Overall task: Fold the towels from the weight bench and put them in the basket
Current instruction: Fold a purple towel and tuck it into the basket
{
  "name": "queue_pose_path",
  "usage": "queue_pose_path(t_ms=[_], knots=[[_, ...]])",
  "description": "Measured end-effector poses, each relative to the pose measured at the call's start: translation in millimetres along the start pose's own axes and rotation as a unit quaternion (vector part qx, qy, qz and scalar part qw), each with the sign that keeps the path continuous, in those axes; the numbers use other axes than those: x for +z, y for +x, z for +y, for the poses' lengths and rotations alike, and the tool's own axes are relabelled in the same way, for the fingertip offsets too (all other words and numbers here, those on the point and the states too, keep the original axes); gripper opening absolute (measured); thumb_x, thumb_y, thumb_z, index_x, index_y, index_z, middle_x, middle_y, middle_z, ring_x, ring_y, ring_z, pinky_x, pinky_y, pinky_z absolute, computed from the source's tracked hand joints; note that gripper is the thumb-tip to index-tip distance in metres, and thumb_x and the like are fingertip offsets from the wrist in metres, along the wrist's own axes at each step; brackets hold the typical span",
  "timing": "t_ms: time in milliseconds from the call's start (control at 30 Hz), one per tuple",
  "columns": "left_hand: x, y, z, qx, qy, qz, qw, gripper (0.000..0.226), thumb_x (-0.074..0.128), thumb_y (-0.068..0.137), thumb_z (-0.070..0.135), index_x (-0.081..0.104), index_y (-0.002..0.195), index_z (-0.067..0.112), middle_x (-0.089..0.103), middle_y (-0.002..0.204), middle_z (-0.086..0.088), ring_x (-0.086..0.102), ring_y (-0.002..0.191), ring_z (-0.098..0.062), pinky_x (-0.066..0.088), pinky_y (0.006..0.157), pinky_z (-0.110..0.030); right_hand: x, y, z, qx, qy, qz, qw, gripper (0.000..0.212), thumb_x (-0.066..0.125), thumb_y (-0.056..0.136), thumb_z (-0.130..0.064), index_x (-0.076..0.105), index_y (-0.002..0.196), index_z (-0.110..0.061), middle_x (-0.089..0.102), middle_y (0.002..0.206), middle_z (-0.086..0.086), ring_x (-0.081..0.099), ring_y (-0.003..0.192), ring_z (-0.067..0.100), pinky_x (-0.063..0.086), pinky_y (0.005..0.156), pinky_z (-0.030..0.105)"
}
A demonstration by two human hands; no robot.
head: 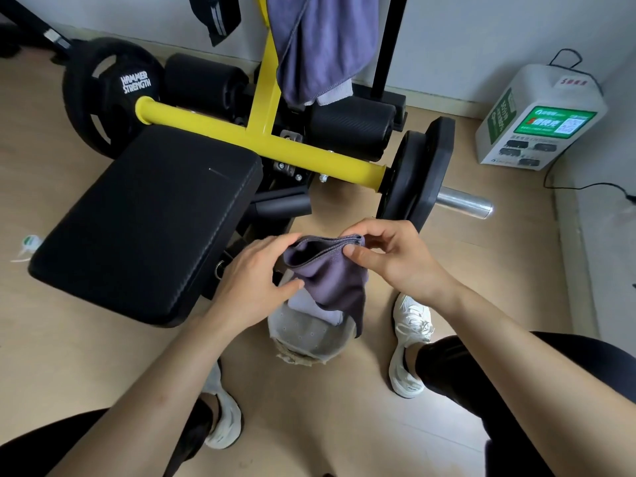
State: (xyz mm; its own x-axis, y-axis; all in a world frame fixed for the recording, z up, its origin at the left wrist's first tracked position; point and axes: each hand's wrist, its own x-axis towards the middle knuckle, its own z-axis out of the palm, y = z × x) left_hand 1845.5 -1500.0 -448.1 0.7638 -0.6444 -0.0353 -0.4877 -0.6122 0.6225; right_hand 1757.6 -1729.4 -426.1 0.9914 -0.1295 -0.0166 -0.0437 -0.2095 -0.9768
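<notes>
A small purple-grey towel (pixel 330 277) hangs folded between my hands, just above a grey felt basket (pixel 309 342) on the floor. My left hand (pixel 254 284) grips its left edge. My right hand (pixel 389 256) pinches the stacked top corners. Inside the basket lies a pale folded towel (pixel 309 306), partly hidden by the hanging one. Another purple towel (pixel 320 46) hangs from the weight bench's yellow frame (pixel 261 98) at the top, with a lighter cloth (pixel 335 94) peeking out under it.
The black bench pad (pixel 148 218) lies to the left of the basket. Weight plates (pixel 413 170) and a steel bar end (pixel 468 203) stand behind it. A white charging box (pixel 537 118) sits at the right wall. My shoes (pixel 409 342) flank the basket.
</notes>
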Motion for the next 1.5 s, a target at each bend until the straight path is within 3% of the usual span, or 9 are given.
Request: queue_pose_path(t_ms=[200, 333, 433, 567, 700, 933, 1133, 1333, 1500], knots=[[4, 1, -4, 0.016, -0.03, 0.065, 0.997, 0.014, 0.075, 0.086, 0.031, 0.073, 0.099, 0.028, 0.07, 0.087, 0.017, 0.066, 0.08, -0.01, 0.055, 0.069, -0.041, -15, 3, 3, 0.016, -0.029, 0.039, 0.999, 0.007, 0.067, 0.093, -0.002, 0.073, 0.095, -0.005, 0.072, 0.086, 0.008, 0.064, 0.079, 0.011, 0.053, 0.079, 0.032], [-2, 3, 1, 0.053, -0.129, 0.134, 0.981, 0.021, 0.071, 0.083, 0.033, 0.077, 0.094, 0.017, 0.074, 0.097, 0.012, 0.07, 0.092, -0.01, 0.056, 0.079, -0.033, -25, 7, 12, 0.032, -0.127, 0.08, 0.988, 0.012, 0.068, 0.091, -0.006, 0.072, 0.088, -0.018, 0.072, 0.083, 0.006, 0.062, 0.076, 0.013, 0.054, 0.079, 0.039], [-1, 1, 13, 0.017, -0.244, 0.114, 0.963, 0.014, 0.074, 0.084, 0.021, 0.074, 0.097, 0.015, 0.077, 0.103, 0.009, 0.072, 0.103, -0.013, 0.055, 0.09, -0.03, -26, 7, 12, 0.023, -0.171, 0.067, 0.983, 0.02, 0.068, 0.088, -0.003, 0.069, 0.087, -0.023, 0.069, 0.081, -0.004, 0.062, 0.076, 0.013, 0.052, 0.076, 0.029], [1, 3, 21, -0.023, -0.302, 0.104, 0.948, 0.012, 0.071, 0.084, 0.023, 0.067, 0.092, 0.015, 0.074, 0.086, 0.001, 0.07, 0.081, -0.009, 0.052, 0.072, -0.022, -20, 4, 7, 0.023, -0.178, 0.013, 0.984, 0.029, 0.068, 0.078, 0.006, 0.069, 0.095, -0.018, 0.071, 0.085, -0.004, 0.064, 0.08, 0.01, 0.05, 0.073, 0.02], [2, 2, 24, -0.011, -0.317, 0.08, 0.945, 0.014, 0.074, 0.084, 0.02, 0.065, 0.09, 0.012, 0.071, 0.078, 0.007, 0.064, 0.072, -0.004, 0.048, 0.068, -0.016, 1, 1, -2, 0.005, -0.166, -0.046, 0.985, 0.046, 0.086, 0.074, -0.013, 0.067, 0.116, -0.016, 0.07, 0.104, -0.006, 0.066, 0.098, 0.006, 0.051, 0.091, 0.023], [1, -1, 21, -0.005, -0.344, 0.064, 0.937, 0.02, 0.075, 0.084, 0.021, 0.068, 0.096, 0.008, 0.076, 0.087, 0.0, 0.07, 0.081, -0.009, 0.053, 0.075, -0.021, 26, 1, -13, -0.073, -0.169, -0.016, 0.983, 0.01, 0.075, 0.09, -0.02, 0.074, 0.096, -0.012, 0.072, 0.084, -0.003, 0.062, 0.077, 0.012, 0.05, 0.072, 0.029], [21, -3, 16, -0.033, -0.346, 0.019, 0.937, 0.029, 0.078, 0.08, 0.025, 0.076, 0.107, 0.016, 0.08, 0.103, 0.003, 0.075, 0.099, -0.014, 0.06, 0.086, -0.03, 12, -5, -22, -0.117, -0.146, 0.003, 0.982, 0.008, 0.074, 0.09, -0.015, 0.074, 0.098, -0.013, 0.071, 0.09, -0.005, 0.065, 0.085, 0.005, 0.05, 0.077, 0.019], [57, -5, 12, -0.069, -0.287, -0.006, 0.955, 0.028, 0.079, 0.073, 0.042, 0.075, 0.086, 0.017, 0.078, 0.085, -0.001, 0.068, 0.074, -0.012, 0.055, 0.069, -0.036, -18, -9, -34, -0.106, -0.081, 0.098, 0.986, 0.007, 0.074, 0.089, -0.012, 0.074, 0.095, -0.01, 0.073, 0.09, 0.001, 0.065, 0.085, 0.006, 0.049, 0.079, 0.02], [83, -10, -10, -0.124, -0.241, -0.055, 0.961, 0.036, 0.074, 0.07, 0.053, 0.075, 0.089, 0.023, 0.078, 0.086, 0.0, 0.071, 0.087, -0.029, 0.057, 0.079, -0.052, -44, -9, -44, -0.111, -0.077, 0.171, 0.976, 0.006, 0.073, 0.089, -0.007, 0.072, 0.094, -0.012, 0.071, 0.087, -0.006, 0.063, 0.082, -0.004, 0.049, 0.079, 0.015]])
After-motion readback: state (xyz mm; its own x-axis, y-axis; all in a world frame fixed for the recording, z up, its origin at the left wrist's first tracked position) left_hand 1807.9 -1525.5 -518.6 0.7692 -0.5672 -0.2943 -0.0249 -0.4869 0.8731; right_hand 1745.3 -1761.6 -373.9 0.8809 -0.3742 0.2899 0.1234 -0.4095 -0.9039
